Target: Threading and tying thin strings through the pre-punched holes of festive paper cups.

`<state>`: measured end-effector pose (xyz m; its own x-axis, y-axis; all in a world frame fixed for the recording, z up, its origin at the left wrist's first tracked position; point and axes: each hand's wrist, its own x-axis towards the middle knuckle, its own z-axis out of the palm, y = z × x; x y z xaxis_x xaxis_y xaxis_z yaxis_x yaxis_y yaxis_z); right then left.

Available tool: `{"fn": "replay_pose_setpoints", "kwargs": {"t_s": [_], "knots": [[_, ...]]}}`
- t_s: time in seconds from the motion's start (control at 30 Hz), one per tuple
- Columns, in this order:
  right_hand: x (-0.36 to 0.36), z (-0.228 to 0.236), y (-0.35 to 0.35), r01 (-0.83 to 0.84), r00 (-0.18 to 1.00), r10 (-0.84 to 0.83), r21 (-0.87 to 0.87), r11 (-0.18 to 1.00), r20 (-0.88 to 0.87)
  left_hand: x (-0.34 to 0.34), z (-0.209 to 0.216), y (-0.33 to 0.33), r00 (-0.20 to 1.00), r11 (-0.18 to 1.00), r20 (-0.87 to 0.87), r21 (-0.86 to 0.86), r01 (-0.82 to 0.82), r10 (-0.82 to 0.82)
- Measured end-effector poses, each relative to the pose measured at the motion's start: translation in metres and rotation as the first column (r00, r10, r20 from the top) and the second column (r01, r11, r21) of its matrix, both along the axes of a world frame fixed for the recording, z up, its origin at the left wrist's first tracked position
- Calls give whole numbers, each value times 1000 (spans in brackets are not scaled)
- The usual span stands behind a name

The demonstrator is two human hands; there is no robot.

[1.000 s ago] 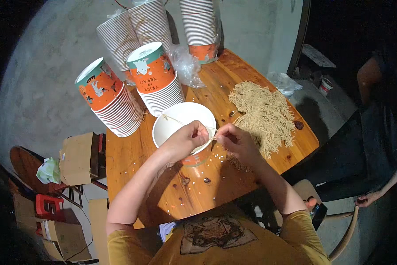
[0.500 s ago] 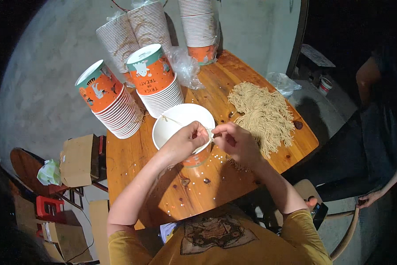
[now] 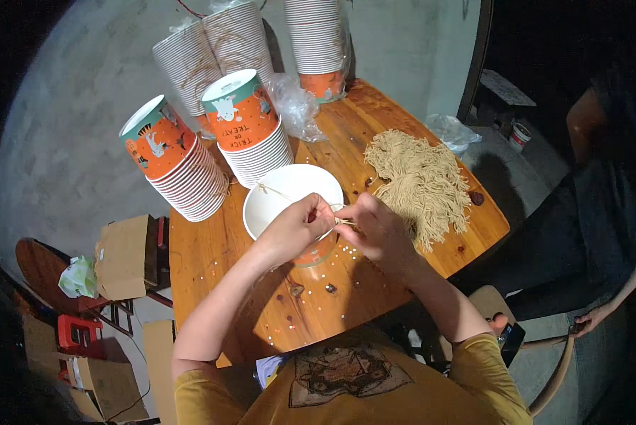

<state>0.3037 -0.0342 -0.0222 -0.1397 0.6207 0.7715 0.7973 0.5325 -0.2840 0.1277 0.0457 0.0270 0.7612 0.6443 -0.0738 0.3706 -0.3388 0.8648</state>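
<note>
A white-lined paper bucket with an orange outside stands upright on the wooden table in front of me. Tan string runs from a knot at its far left rim across the opening to my fingers. My left hand pinches the string at the bucket's right rim. Close beside it, my right hand is closed with thumb and forefinger on the same string, whose short end sticks out between them. Just beyond my right hand lies a heap of cut tan strings. The exact knot at my fingertips is partly hidden.
Nested stacks of orange and white buckets stand upside down behind, with more bucket stacks by the wall. Clear plastic wrap lies between them. Small white bits dot the table. Another person is at the right; cardboard boxes stand left.
My right fingers have shifted slightly and drawn a short string end out past the bucket's rim. My left hand keeps its pinch in nearly the same place.
</note>
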Motion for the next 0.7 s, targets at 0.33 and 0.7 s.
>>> {"fn": "replay_pose_setpoints", "kwargs": {"t_s": [0.33, 0.7], "knots": [[1, -1, -5, -56, 990, 46, -75, 996, -136, 2, 2, -4, 998, 999, 64, -46, -21, 24], [1, 2, -8, -164, 919, 41, -287, 944, -392, 2, -3, -2, 997, 999, 76, -32, -12, 14]]}}
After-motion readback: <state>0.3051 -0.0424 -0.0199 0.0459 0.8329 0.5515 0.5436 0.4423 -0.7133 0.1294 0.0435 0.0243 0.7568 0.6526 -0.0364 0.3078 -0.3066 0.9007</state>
